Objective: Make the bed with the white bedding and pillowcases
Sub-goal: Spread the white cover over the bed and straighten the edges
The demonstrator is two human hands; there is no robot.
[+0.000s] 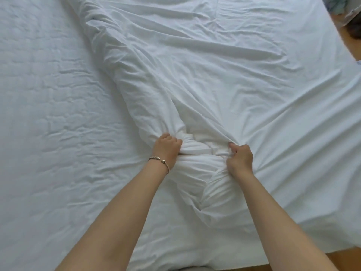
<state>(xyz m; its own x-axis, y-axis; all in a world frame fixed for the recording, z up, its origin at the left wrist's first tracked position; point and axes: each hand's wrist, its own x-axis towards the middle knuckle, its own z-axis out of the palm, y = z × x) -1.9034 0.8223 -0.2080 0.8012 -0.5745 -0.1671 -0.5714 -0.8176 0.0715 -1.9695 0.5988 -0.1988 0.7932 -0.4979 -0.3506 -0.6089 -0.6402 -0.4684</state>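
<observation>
From the head camera, both bare arms reach forward over the bed [48, 114], whose quilted white mattress cover lies exposed on the left. The left hand [167, 147], with a bracelet [159, 159] at its wrist, has its fingers curled tight round a bunched fold of the white duvet cover [224, 65]. The right hand [239, 158] grips another gathered fold just beside it. The cover spreads rumpled across the bed's right side.

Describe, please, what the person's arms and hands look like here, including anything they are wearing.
Both forearms are bare, with no sleeves in view. The left hand has a thin gold-toned open bangle at the wrist, ending in a small round bead and an ornamented tip. The right hand and its wrist carry no visible jewellery or watch.
</observation>
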